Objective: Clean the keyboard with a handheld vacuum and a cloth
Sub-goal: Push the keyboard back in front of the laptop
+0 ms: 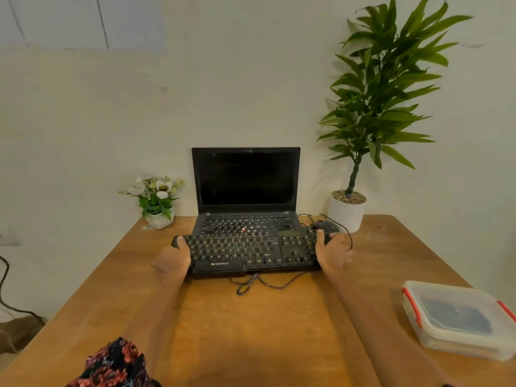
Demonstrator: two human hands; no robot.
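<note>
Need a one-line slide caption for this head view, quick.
Left hand and right hand grip the ends of a black wired keyboard before an open black laptop on a wooden table.

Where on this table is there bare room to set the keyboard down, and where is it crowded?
Bare wood lies between the keyboard and the near table edge, bordered by the lidded plastic container at right. A smaller patch runs left of the left hand, below the flower pot. The far edge is crowded: laptop, mouse, potted plant.
</note>
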